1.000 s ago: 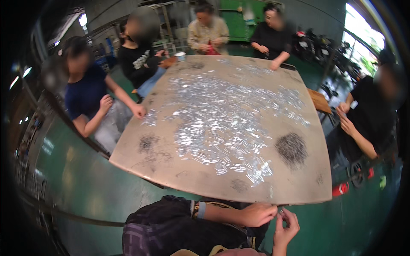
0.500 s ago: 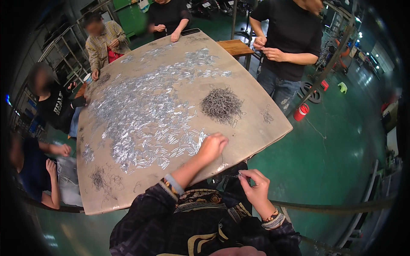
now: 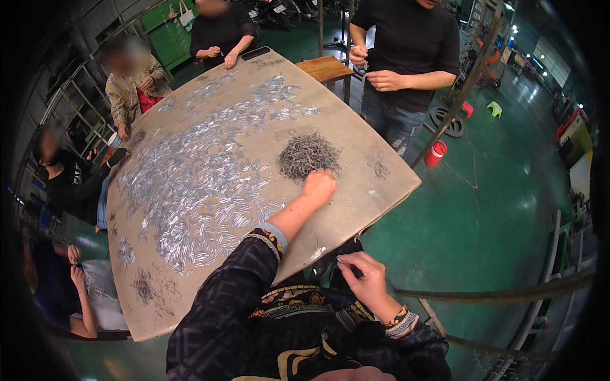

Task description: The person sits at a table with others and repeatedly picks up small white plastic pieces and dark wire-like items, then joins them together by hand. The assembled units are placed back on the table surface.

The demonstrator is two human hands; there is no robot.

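My left hand [image 3: 319, 187] reaches over the table [image 3: 375, 190], fingers curled down at the near edge of a heap of dark, thin wire pieces [image 3: 307, 154]. What its fingertips grip is hidden. Just off the table's near edge, my right hand [image 3: 368, 277] is closed in a pinch, thumb against forefinger. A tiny bit shows at those fingertips, too small to name. Left of the heap, a wide spread of small, shiny silver strips [image 3: 197, 190] covers much of the tabletop.
Smaller scatters of dark wire lie at the near left [image 3: 147, 289] and right [image 3: 379, 166]. Several people stand or sit around the table's far and left sides, hands at work. A wooden bench [image 3: 325, 68] adjoins the far edge. A red container [image 3: 436, 153] stands on the green floor.
My left hand has moved away from me, from beside the silver strips to the heap of dark wire. My right hand stays pinched near the table edge. The view has shifted slightly.
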